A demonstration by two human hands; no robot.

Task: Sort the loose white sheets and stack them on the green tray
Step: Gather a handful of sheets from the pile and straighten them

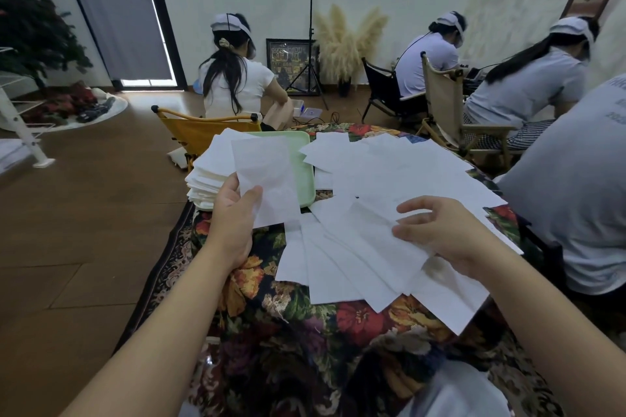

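Observation:
My left hand pinches one thin white sheet by its lower left edge and holds it up over the green tray. A thick stack of white sheets lies on the tray's left part and overhangs its edge. Loose white sheets are spread over the flowered tablecloth to the right of the tray. My right hand hovers over these sheets with its fingers loosely curled; its fingertips are at the edge of one sheet, and whether they grip it is not clear.
The flowered tablecloth covers the table down to the near edge. A person in a grey shirt sits close at the right. A yellow folding chair stands behind the tray, and other seated people work further back. Wooden floor lies to the left.

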